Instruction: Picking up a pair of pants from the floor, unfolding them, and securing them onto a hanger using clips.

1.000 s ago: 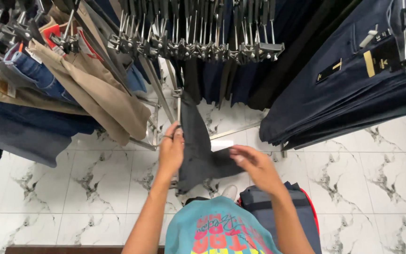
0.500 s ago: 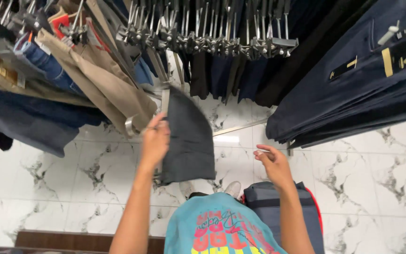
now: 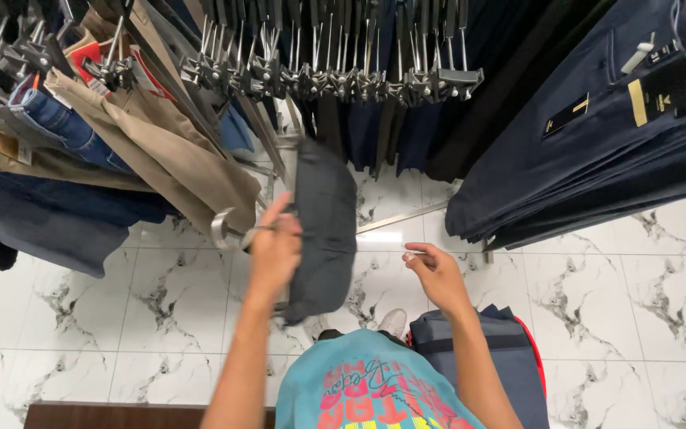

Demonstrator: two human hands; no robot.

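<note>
Below the rack, left hand (image 3: 274,250) grips dark trousers (image 3: 325,226), hanger hidden; right hand (image 3: 437,272) half-curled, empty.

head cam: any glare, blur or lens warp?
Head view: glare patch on the marble floor beside the grey trousers; left hand slightly motion-blurred, right hand sharper; wide lens fans the hangers outward; even lighting, soft shadows.

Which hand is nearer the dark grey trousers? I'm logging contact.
Left. The left hand touches the dark grey trousers at their edge; the right hand hangs apart, beside them.
</note>
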